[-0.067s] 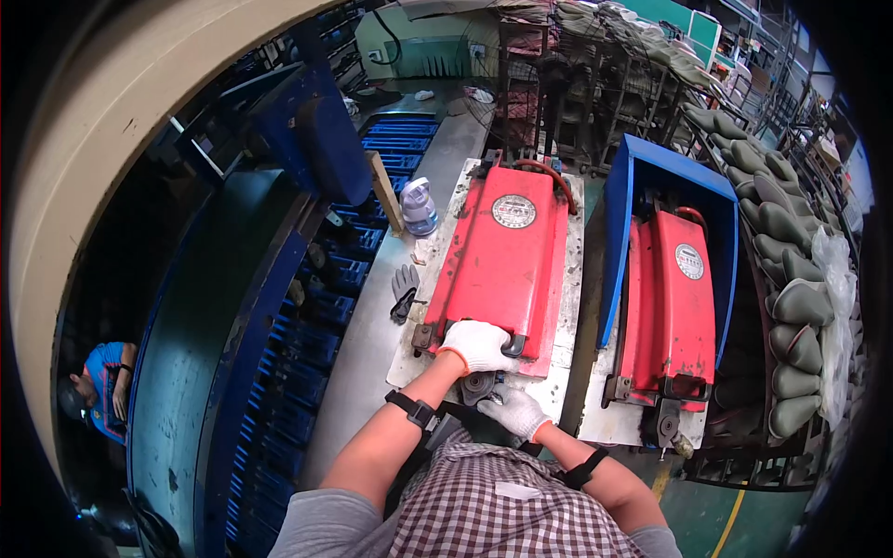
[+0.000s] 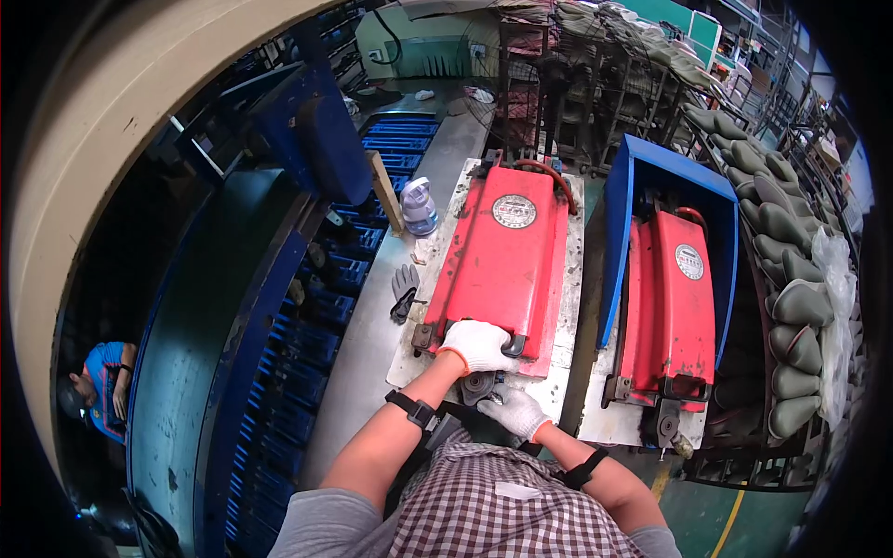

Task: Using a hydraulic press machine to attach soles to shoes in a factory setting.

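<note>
Left hand [image 2: 476, 345], gloved: gripping black handle [image 2: 514, 346] of red machine [image 2: 498, 270] | Right hand [image 2: 516, 413], gloved: beside round dark fitting [image 2: 477, 383]; cannot tell if it holds anything

A round, pale label [image 2: 513, 211] with dark marks is showing on the upper part of the larger-looking red machine [image 2: 502, 270], and a similar round badge [image 2: 689, 261] is standing out on the second red machine [image 2: 672, 321] to its right. A translucent plastic bottle [image 2: 416, 198] is carrying a bluish label [image 2: 424, 223], and the checked apron [image 2: 484, 525] is bearing a small white patch [image 2: 517, 490]. The print on the labels and badge is appearing too small for reliable reading.
</note>
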`<state>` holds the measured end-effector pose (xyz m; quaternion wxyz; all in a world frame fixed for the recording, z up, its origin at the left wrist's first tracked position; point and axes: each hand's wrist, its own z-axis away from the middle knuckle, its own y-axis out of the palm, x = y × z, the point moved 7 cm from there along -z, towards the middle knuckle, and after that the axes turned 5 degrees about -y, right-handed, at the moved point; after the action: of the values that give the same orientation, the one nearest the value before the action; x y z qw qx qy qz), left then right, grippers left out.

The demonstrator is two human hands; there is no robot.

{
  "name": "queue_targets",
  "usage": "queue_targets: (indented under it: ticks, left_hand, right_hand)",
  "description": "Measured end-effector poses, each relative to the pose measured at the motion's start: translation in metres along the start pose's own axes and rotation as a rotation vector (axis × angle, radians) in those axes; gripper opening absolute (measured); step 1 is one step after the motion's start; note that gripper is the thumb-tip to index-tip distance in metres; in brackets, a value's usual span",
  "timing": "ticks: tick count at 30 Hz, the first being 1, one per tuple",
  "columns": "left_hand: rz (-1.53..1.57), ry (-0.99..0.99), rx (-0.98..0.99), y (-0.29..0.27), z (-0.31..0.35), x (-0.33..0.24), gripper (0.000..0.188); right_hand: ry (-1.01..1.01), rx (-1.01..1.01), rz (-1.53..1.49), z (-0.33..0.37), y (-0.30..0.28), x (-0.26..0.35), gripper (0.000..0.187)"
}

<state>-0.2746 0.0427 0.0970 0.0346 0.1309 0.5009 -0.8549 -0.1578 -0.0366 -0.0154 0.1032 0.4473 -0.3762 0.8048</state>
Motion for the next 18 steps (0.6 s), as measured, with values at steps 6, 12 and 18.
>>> queue_targets:
  ticks: [6,12,18]
  left_hand:
    - [0.026,0.008,-0.018,0.0025,-0.0024,0.0027,0.068]
    - [0.008,-0.008,-0.002,0.0026,-0.0026,0.0025,0.06]
    - [0.021,0.003,-0.012,0.0063,-0.0055,0.0053,0.066]
  right_hand:
    - [0.018,0.021,-0.023,0.0011,-0.0003,0.0029,0.047]
    - [0.03,0.031,-0.031,0.0009,-0.0012,0.0021,0.048]
    - [0.001,0.019,-0.019,0.0004,-0.0028,0.0055,0.048]
